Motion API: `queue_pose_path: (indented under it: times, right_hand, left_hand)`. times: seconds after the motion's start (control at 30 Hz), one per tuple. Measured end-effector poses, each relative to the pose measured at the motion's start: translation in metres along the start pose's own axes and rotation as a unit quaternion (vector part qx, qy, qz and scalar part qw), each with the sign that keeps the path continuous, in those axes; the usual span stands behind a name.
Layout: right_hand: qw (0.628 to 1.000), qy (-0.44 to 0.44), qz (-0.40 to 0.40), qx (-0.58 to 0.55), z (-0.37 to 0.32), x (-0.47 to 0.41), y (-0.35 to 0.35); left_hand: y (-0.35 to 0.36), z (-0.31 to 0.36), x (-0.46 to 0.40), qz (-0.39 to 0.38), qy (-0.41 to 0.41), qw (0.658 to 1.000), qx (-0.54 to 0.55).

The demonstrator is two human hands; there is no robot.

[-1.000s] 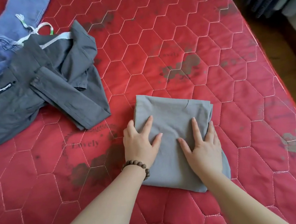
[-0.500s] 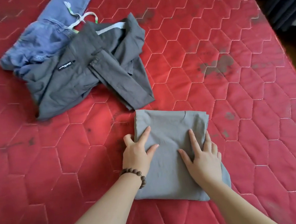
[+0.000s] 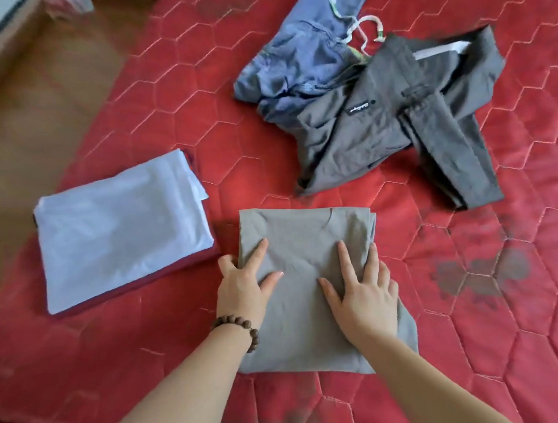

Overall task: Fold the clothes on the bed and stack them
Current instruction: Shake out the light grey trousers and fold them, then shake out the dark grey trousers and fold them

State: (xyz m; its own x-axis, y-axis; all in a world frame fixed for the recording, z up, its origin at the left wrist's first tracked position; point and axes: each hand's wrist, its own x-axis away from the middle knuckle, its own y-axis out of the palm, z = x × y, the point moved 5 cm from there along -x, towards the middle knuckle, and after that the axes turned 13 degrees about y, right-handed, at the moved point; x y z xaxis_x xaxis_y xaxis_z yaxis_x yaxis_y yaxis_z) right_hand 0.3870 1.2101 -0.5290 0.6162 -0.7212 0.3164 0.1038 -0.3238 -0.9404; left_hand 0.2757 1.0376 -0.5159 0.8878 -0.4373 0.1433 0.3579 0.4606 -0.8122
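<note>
A folded light grey garment (image 3: 308,242) lies on the red quilted mattress (image 3: 491,344) in front of me. My left hand (image 3: 244,290), with a bead bracelet on the wrist, rests flat across its left edge, fingers spread. My right hand (image 3: 362,292) lies flat on its right half, outer fingers at the right edge. To the left sits a stack with a folded white garment (image 3: 121,234) on top of a maroon one (image 3: 160,277). Unfolded dark grey trousers (image 3: 382,124) and a crumpled blue drawstring garment (image 3: 306,57) lie behind.
The mattress's left edge runs diagonally just beyond the stack, with brown wooden floor (image 3: 20,118) past it. Bare mattress shows between the stack and the grey garment and to the right of my hands.
The view has swung left, bringing the white-topped stack and the floor into sight. Both hands have stayed flat on the grey garment in the same places.
</note>
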Motion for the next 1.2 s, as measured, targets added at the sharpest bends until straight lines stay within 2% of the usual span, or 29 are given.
queue_pose_path:
  times: [0.1, 0.2, 0.27, 0.33, 0.43, 0.53, 0.8, 1.0, 1.2]
  right_hand:
    - [0.999, -0.036, -0.007, 0.009, -0.037, 0.003, 0.004]
    - [0.999, -0.044, -0.023, 0.002, -0.043, 0.003, 0.005]
    - [0.998, -0.059, 0.01, -0.003, -0.039, 0.001, 0.001]
    - [0.994, -0.086, 0.065, -0.007, -0.041, -0.003, -0.006]
    - [0.98, -0.17, 0.098, 0.023, -0.066, -0.013, -0.008]
    - [0.981, -0.182, 0.058, 0.042, -0.082, -0.028, 0.005]
    - [0.984, -0.159, 0.039, 0.063, -0.081, -0.03, 0.015]
    - [0.975, -0.212, 0.025, 0.066, -0.06, 0.031, 0.022]
    - [0.977, -0.198, 0.02, 0.08, -0.038, 0.045, 0.037]
  left_hand:
    - [-0.019, -0.032, 0.006, 0.015, -0.01, 1.0, -0.009]
    - [-0.024, -0.035, 0.01, 0.042, 0.037, 0.988, -0.145]
    - [-0.025, -0.021, 0.01, 0.087, 0.077, 0.968, -0.223]
    - [-0.02, -0.005, 0.003, 0.108, 0.139, 0.956, -0.233]
    - [-0.009, 0.008, -0.02, 0.07, 0.207, 0.952, -0.215]
    - [0.004, -0.001, -0.041, 0.013, 0.182, 0.956, -0.231]
    - [0.015, -0.008, -0.039, 0.014, 0.163, 0.952, -0.258]
    - [0.023, 0.0, 0.032, -0.035, 0.131, 0.963, -0.232]
    - [0.03, -0.005, 0.06, -0.058, 0.115, 0.961, -0.245]
